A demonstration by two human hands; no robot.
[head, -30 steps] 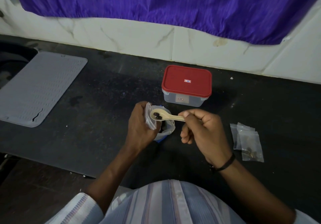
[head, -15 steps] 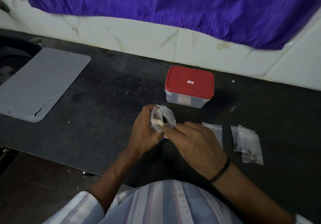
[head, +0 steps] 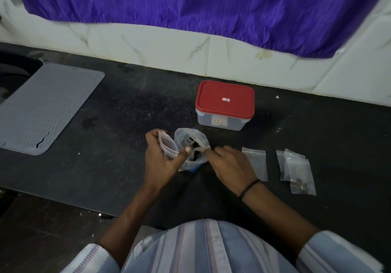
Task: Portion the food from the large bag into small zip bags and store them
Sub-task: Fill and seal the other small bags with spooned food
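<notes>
Large bag [head: 191, 145] now uncovered, black counter [head: 118, 111], purple curtain [head: 211, 1]

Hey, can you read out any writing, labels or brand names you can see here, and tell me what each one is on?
Nothing here can be read.
Small red and white sticker on the red lid of the container: too small and blurred to read.
White label on the container's clear front wall: print too blurred to read.
Small zip bags and large bag: no print visible.
</notes>
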